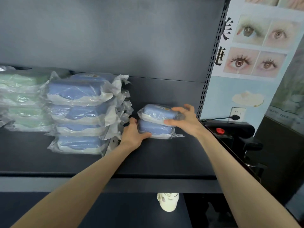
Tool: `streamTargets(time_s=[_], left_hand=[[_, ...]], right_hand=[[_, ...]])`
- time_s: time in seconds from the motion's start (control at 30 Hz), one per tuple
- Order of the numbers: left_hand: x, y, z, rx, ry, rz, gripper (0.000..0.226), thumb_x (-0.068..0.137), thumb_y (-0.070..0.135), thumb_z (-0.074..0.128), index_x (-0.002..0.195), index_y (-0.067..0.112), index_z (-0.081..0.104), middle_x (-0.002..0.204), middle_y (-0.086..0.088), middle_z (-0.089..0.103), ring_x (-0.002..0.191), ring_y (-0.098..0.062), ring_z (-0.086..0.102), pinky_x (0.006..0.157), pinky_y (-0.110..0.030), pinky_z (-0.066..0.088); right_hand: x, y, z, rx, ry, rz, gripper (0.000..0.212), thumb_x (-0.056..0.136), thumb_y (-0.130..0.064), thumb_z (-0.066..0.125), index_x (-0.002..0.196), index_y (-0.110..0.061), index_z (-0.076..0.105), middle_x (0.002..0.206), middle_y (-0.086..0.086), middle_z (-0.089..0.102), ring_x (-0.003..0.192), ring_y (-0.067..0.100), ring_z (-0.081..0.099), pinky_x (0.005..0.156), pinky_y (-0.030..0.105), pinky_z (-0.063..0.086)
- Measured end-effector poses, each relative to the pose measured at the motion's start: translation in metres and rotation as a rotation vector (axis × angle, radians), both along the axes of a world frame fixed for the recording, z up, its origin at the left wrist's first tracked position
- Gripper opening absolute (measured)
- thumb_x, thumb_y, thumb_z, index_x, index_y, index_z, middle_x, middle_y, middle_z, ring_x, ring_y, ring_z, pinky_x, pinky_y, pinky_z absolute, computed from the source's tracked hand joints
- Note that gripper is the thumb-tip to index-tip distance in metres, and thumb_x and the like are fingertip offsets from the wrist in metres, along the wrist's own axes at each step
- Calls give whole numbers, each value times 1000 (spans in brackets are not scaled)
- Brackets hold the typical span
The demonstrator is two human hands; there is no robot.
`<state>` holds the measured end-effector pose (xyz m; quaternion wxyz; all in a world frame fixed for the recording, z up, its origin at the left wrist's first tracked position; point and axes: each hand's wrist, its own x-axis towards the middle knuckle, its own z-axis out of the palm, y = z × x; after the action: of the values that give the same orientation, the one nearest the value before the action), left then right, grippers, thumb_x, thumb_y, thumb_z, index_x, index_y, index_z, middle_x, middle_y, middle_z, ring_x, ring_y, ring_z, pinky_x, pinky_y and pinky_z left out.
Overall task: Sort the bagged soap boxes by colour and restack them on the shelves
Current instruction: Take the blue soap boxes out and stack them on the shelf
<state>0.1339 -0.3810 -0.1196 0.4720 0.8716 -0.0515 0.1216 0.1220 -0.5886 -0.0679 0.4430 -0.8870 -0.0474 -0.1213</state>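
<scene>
Squaring a second blue stack on the shelf [164, 158].
Head view: left hand [134, 134] clamped on lower blue box [156, 129]; right hand [182, 120] gripping upper blue box [158, 112], beside tall blue stack [79, 112]; next, probably: align edges, release.

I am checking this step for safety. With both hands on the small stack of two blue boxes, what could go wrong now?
The upper blue box sits skewed on the lower blue box; in slippery bags, it may slide off when the right hand lets go. The left hand works close beside the tall blue stack, whose loose bag ends stick out; a nudge could perhaps tip it.
</scene>
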Motion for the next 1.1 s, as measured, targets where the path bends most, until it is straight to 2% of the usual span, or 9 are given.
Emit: streamTargets(time_s=[0.1,0.27,0.33,0.37,0.43,0.47,0.57,0.77,1.1], left_hand=[[15,-2,0,26,1,34,60,76,27,79,118,6,43,117,-12,57,111,-30,53,90,-34,41],[38,-7,2,18,19,64,55,78,24,77,120,5,47,120,-13,57,111,-29,53,90,-33,41],[48,-9,3,19,15,82,54,78,24,77,120,3,50,122,-13,57,112,-29,54,91,-32,41],[52,-9,3,18,13,92,55,77,24,77,121,3,51,123,-14,57,112,-29,54,91,-32,41],[61,-9,5,16,7,106,55,76,24,78,121,3,53,123,-13,58,112,-29,54,91,-32,41],[64,-8,5,9,9,114,55,76,24,79,120,3,54,122,-12,60,112,-29,55,91,-32,41],[75,-6,5,-25,16,156,49,73,24,81,112,5,57,114,-12,65,105,-29,59,91,-35,44],[92,-7,0,0,6,180,47,77,27,78,112,6,56,113,-14,64,107,-32,58,95,-41,44],[94,-8,-1,7,13,182,45,78,27,77,112,6,58,115,-13,64,109,-33,57,95,-40,43]], right_hand=[[17,6,-3,-26,-86,11,59,74,-21,82,127,-23,58,132,-1,37,129,23,37,108,26,28],[43,11,-3,17,-117,39,49,76,-9,80,119,-21,61,109,1,54,92,19,56,79,16,40],[53,12,-4,18,-121,46,48,77,-8,79,119,-22,63,116,2,57,97,16,55,77,6,40],[57,11,-5,14,-128,45,48,77,-8,79,120,-22,63,122,2,57,109,16,52,84,4,37],[67,12,-6,-14,-149,33,49,78,-10,78,123,-22,63,132,3,53,131,19,35,102,13,25],[71,12,-6,-43,-158,21,50,78,-11,78,124,-22,63,133,3,51,133,21,28,102,15,20],[85,16,-6,-119,-194,-14,51,78,-15,78,126,-22,63,124,1,44,124,24,29,98,14,18],[102,17,-8,-75,-222,-1,48,77,-6,78,121,-19,64,112,-4,48,99,21,51,90,24,42],[105,16,-10,-70,-233,4,46,79,-5,76,121,-18,64,119,-2,52,98,15,50,74,1,35]])
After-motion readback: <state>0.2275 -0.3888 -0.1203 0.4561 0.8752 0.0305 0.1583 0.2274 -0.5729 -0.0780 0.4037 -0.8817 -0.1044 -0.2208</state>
